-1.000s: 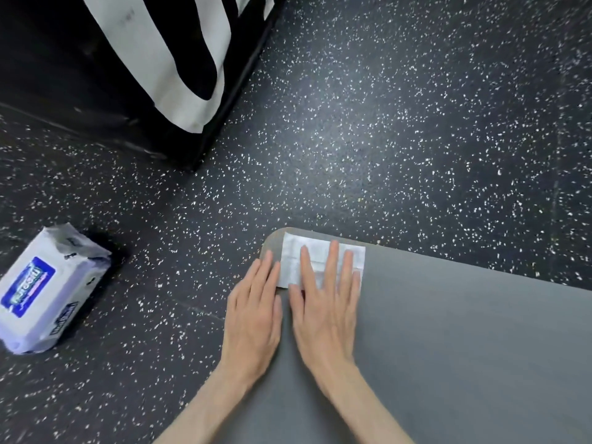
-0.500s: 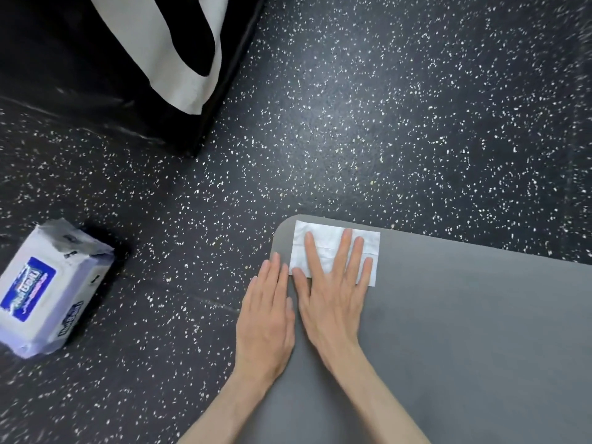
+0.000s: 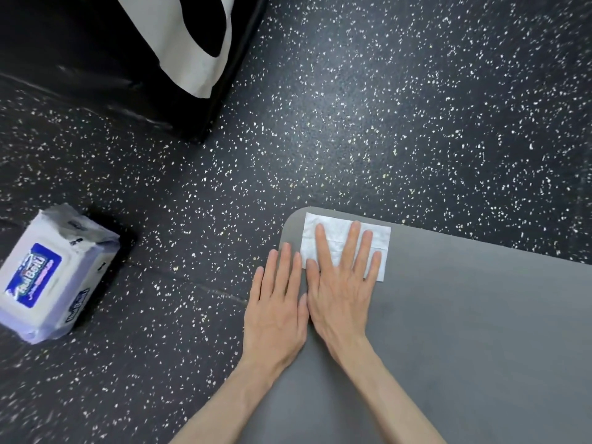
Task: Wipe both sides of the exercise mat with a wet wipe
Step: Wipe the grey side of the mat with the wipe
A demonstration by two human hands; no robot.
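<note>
Black rubber flooring (image 3: pixel 384 107), flecked all over with white, fills most of what you see. Next in size is the grey exercise mat (image 3: pixel 464 347), which spreads from the centre out to your four and five o'clock; its rounded corner points toward twelve, and its left edge runs under your left hand. At your ten to eleven o'clock stands a black padded block (image 3: pixel 80 59) with broad white markings on its top face; too little of them shows to read as letters.

At nine o'clock, well apart from the mat, the pack of wet wipes (image 3: pixel 54 274) lies on the floor. It is white and pale lilac with a blue label panel on top and more blue lettering along its side; the writing sits at an angle and is too blurred to read with certainty.

Your left hand (image 3: pixel 275 309) lies flat, fingers straight and together, holding nothing, half on the mat's left edge and half on the floor. Your right hand (image 3: pixel 342 283) is just beside it, thumbs touching, palm down with the fingers spread and straight, pressing on the wet wipe (image 3: pixel 374 233).

The wipe is white, folded into a rectangle with a crease across it, and lies flat on the mat right at the rounded corner, under your right fingers.
</note>
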